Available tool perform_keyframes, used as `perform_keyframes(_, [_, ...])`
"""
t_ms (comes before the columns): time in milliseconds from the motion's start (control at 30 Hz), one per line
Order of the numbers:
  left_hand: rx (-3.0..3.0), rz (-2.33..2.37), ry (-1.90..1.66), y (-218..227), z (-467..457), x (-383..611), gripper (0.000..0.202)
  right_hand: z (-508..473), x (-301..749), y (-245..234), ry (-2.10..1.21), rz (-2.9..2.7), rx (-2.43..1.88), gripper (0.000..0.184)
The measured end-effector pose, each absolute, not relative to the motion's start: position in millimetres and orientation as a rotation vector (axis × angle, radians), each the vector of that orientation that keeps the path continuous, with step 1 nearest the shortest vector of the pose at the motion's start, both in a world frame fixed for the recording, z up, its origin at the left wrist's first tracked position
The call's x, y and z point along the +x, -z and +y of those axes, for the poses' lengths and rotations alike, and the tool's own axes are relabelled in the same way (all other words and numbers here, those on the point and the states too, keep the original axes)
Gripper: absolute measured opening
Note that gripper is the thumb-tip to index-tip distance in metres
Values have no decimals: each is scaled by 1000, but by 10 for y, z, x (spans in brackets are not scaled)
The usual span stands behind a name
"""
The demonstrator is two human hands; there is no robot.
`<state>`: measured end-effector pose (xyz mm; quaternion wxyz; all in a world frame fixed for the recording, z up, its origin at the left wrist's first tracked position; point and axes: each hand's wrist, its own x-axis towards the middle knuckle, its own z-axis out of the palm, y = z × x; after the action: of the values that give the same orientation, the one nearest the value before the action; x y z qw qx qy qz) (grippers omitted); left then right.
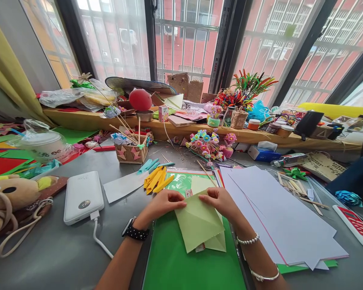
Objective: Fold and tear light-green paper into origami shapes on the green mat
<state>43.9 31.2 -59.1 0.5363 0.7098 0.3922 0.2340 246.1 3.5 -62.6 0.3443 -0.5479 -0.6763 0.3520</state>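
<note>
A light green sheet of paper [196,227] with crease lines is held up by its far edge between both hands. My left hand [169,201] pinches its upper left corner, thumb against fingers. At the upper right, my right hand [216,199] pinches the same edge. Under it, more pale green paper [219,243] and a small printed strip [200,247] stick out. All of this is over a green sheet in a clear-fronted folder [193,272]. Folded yellow paper strips [157,179] lie just beyond my left hand, beside folded blue strips [149,165].
White paper sheets [278,217] are stacked at the right, near a red and white calculator [355,225]. A white power bank [84,197] with a cable lies at the left. Behind stand a decorated cardboard box [131,153], small crocheted flowers [205,145] and a crowded window ledge [157,128].
</note>
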Motion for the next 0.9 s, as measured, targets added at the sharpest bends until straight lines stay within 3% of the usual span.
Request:
perform_keyframes(333, [1847,992,-454,583,310,441,25,0,2409,605,-970,-1621,-1367,19])
perform_keyframes(467, [1860,959,-419,589,305,435,24,1,2409,599,-993,-1608,-1385,22])
perform_keyframes(600, [1843,961,-421,573,304,441,25,18,2420,612,-898,-1643,-1419,38])
perform_keyframes(900, [1372,1268,-979,639,373,417,35,45,2490,612,-1196,-1386,-1254,35])
